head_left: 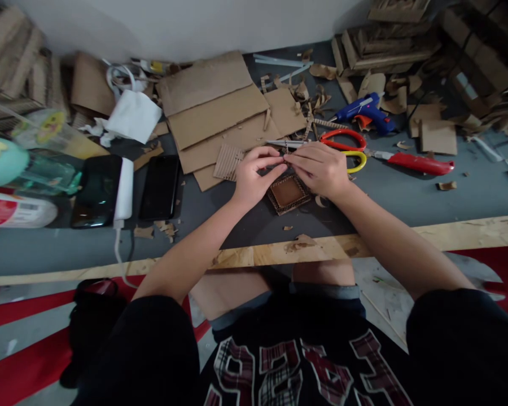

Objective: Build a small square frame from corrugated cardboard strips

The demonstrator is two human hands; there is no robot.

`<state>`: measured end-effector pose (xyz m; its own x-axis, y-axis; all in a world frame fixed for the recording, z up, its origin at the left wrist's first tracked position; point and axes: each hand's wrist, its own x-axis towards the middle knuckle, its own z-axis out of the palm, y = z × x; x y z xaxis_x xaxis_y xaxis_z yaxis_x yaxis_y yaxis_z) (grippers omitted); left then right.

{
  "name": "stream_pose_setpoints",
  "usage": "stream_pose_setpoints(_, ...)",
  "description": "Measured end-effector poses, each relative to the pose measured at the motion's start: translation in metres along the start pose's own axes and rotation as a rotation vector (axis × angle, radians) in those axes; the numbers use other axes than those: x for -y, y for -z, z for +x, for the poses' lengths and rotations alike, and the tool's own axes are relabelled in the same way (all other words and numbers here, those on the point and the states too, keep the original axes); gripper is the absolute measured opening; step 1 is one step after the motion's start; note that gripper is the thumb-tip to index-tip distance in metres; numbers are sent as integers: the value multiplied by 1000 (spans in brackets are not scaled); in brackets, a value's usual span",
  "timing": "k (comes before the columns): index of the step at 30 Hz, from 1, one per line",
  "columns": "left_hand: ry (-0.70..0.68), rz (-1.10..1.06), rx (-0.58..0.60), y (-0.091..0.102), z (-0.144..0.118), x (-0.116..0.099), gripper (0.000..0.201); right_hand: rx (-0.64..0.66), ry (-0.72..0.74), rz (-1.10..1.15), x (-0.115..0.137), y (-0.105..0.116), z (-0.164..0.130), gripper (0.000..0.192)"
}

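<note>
My left hand and my right hand meet above the work surface, fingertips pinched together. Between them is a thin corrugated cardboard strip, mostly hidden by the fingers. Just below the hands lies a small square cardboard frame with a raised corrugated rim and a brown middle. Scissors with one red and one yellow handle loop lie beyond my right hand, their blades pointing left. A ribbed piece of cardboard rests beside my left fingers.
Stacked cardboard sheets lie behind the hands. Right of them are a blue glue gun and a red utility knife. On the left are a black phone, a power bank, bottles and a tissue roll. A wooden edge borders the table.
</note>
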<state>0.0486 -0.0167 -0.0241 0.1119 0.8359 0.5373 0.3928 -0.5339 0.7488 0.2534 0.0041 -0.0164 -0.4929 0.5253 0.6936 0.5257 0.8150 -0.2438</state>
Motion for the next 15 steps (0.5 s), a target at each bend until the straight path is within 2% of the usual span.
stream_pose_setpoints(11,-11,-9,-15,-2,-1,-1,19,-62,-1,54,5,-5,3,26)
stream_pose_setpoints(15,-26,-13,-1,-1,-2,-1,15,-39,-16,72,4,-5,3,26)
